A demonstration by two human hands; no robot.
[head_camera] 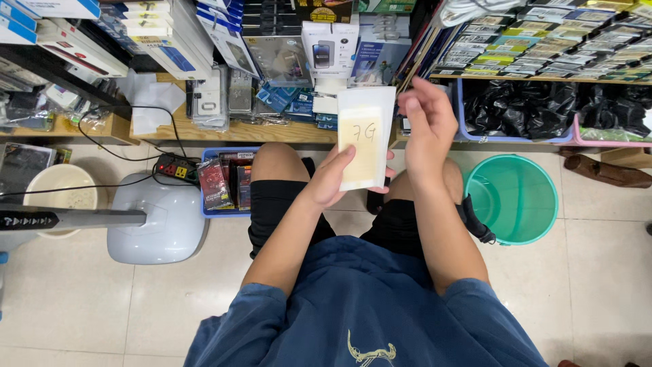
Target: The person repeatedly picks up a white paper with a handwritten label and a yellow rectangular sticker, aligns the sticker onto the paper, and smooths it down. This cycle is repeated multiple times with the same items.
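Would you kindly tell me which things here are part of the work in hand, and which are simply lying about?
In hand:
- flat white packet with a yellowish label, held by the left hand
- right hand, raised beside the packet's top edge

Lying about:
- teal bucket on the floor
- blue crate of small packets
- power strip
- black bags in a tray
- stacked boxes on the shelf

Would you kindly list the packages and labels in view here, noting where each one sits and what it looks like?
Flat white packet: held in the left hand, rectangular, with a cream label bearing handwriting.
White phone-picture box: on the shelf behind the packet, upright.
Red and black packs: in a blue tray on the floor, left of the knees.
Yellow-green flat boxes: stacked in rows, upper right shelf.
Right hand: raised beside the packet, empty.
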